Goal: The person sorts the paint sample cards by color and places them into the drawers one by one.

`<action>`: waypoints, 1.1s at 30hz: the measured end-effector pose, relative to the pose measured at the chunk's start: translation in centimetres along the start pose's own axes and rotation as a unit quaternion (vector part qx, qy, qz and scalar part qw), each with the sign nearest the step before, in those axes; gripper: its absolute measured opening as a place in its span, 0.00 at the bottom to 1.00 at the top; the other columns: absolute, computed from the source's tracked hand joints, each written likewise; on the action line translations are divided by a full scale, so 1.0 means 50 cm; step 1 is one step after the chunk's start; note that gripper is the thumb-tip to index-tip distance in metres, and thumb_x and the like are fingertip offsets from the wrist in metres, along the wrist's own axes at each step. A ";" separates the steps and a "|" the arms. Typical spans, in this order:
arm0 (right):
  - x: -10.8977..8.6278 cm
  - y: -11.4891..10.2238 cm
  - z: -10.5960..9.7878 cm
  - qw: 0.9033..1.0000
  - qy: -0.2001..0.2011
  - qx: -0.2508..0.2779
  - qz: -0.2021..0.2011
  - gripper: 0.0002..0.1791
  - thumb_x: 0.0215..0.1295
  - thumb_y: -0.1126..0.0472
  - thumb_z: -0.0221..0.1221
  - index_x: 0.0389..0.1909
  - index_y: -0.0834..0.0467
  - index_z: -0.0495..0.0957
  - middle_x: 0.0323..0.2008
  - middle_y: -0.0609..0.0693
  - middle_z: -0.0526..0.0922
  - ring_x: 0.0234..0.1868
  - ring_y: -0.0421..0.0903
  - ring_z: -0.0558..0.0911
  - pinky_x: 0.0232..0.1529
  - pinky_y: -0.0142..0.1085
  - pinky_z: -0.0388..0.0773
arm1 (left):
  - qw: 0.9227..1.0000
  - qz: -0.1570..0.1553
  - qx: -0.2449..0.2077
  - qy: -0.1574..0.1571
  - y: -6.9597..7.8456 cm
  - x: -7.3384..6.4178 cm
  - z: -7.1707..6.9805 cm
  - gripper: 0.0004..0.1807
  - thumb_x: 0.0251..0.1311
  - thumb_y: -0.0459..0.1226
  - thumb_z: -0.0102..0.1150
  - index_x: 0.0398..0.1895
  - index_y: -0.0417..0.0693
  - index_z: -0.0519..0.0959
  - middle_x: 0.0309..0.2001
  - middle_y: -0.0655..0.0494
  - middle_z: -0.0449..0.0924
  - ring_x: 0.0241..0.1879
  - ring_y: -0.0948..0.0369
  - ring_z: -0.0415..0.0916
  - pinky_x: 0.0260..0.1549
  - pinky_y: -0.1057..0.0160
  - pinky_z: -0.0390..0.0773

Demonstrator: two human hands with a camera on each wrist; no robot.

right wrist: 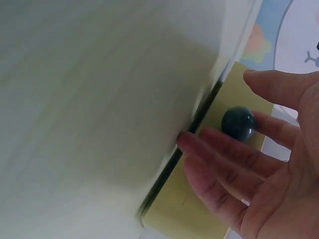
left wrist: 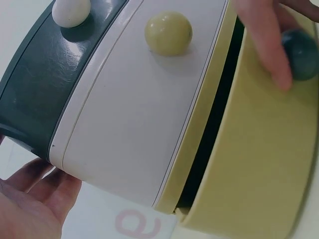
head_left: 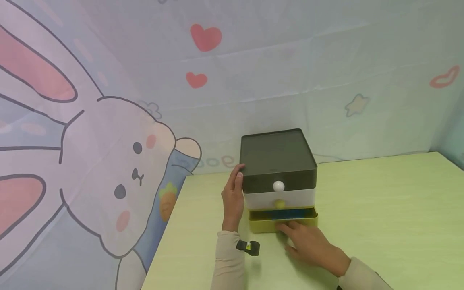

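Observation:
A small three-tier drawer box (head_left: 277, 153) has a dark green top tier, a white middle one and a yellow bottom drawer (head_left: 262, 226). The bottom drawer stands partly pulled out, with something blue (head_left: 295, 214) showing inside. Along the box's left side rests my left hand (head_left: 233, 199), fingers up near the top edge. My right hand (head_left: 308, 243) is at the yellow drawer's front. Its loosely extended fingers lie against the front around a dark green round knob (right wrist: 238, 123), thumb held apart from it. The upper drawers carry a white knob (left wrist: 71, 11) and a yellow knob (left wrist: 168, 33).
The box stands on a pale yellow-green table (head_left: 380, 209), near its back edge. Behind it hangs a cloth backdrop (head_left: 261, 60) printed with hearts and a large rabbit. A small black device (head_left: 248, 247) is strapped at my left wrist.

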State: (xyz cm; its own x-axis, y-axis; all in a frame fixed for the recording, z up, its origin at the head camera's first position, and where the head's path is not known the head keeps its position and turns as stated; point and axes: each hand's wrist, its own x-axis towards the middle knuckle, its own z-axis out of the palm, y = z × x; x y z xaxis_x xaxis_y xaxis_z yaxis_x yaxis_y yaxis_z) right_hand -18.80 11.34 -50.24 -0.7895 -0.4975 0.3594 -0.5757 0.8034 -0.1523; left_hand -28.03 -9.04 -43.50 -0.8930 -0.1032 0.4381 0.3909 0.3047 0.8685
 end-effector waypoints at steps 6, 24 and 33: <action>0.005 0.008 0.005 1.000 -0.002 0.012 0.021 0.33 0.51 0.56 0.73 0.61 0.51 0.75 0.39 0.47 0.80 0.27 0.40 0.75 0.17 0.31 0.64 | 1.000 0.003 0.001 -0.003 0.000 0.000 0.003 0.19 0.78 0.52 0.41 0.65 0.71 0.75 0.71 0.60 0.73 0.68 0.52 0.73 0.63 0.43 0.74; 0.036 0.025 0.010 0.998 -0.030 0.029 0.055 0.34 0.53 0.56 0.72 0.63 0.55 0.74 0.49 0.54 0.82 0.42 0.50 0.84 0.28 0.42 0.79 | 1.000 0.010 0.002 0.004 0.001 -0.004 0.012 0.19 0.77 0.52 0.43 0.63 0.71 0.77 0.70 0.60 0.74 0.68 0.53 0.73 0.64 0.43 0.74; 0.006 0.061 -0.016 0.997 -0.056 0.054 -0.009 0.30 0.58 0.57 0.69 0.63 0.53 0.76 0.44 0.50 0.84 0.36 0.43 0.82 0.28 0.36 0.77 | 0.998 -0.011 -0.004 -0.063 -0.014 -0.008 -0.007 0.21 0.76 0.55 0.42 0.68 0.74 0.72 0.72 0.58 0.71 0.65 0.51 0.75 0.60 0.47 0.78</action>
State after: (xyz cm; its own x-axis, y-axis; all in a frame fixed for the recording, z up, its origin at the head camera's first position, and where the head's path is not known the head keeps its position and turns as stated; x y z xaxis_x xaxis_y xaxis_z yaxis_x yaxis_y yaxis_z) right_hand -20.64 13.89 -49.87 -0.7942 -0.5496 0.2594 -0.6047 0.7570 -0.2476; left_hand -27.85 -9.53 -44.21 -0.9224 0.0101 0.3862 0.3716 0.2961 0.8799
